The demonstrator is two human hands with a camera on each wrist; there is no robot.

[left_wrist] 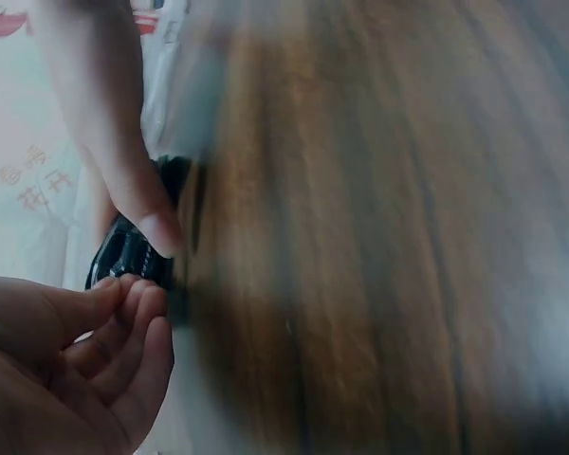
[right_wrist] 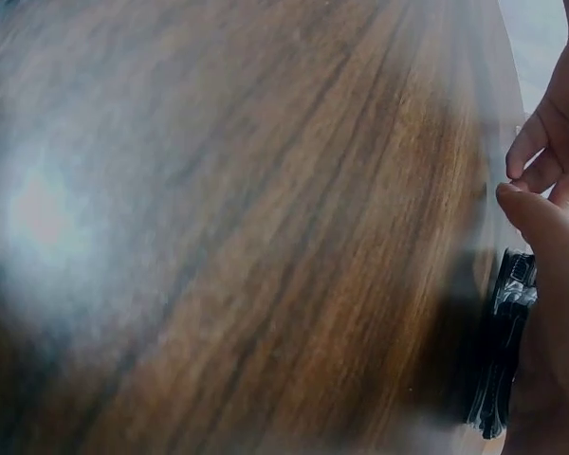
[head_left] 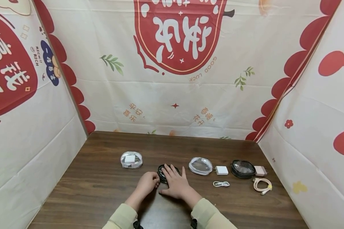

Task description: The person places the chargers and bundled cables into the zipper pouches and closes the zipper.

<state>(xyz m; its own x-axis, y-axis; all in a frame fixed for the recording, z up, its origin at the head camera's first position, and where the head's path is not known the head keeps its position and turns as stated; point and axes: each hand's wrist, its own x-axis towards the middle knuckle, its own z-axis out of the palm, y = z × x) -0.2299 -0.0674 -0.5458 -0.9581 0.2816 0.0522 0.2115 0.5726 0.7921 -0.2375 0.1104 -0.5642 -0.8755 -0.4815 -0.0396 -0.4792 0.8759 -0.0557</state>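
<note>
Head view: at a brown wooden table (head_left: 94, 190), a round black case (head_left: 161, 176) lies near the middle, between the two hands. The right hand (head_left: 176, 184) rests on top of it, palm down with fingers spread, while the left hand (head_left: 147, 183), its fingers curled, pinches at the near left edge. To the left and farther back is a white-rimmed case (head_left: 132, 165) with a white plug (head_left: 130, 158) showing within its outline. To the right lie a clear case with a white rim (head_left: 200, 166), a white charger (head_left: 222, 170) just beside it, and a bundled white cable (head_left: 221, 183) nearer the person; farther right follow a black-rimmed case (head_left: 243, 169), a pink charger (head_left: 260, 170) at its side and a coiled pink cable (head_left: 255, 185) in front. Left wrist view: the left thumb and fingertips meet at the end of the round black case, the pinched part being hidden; the right thumb reaches down against its side. Right wrist view: the round black case is partly covered by the right hand, with the left hand's bent fingers near the right thumb.
</note>
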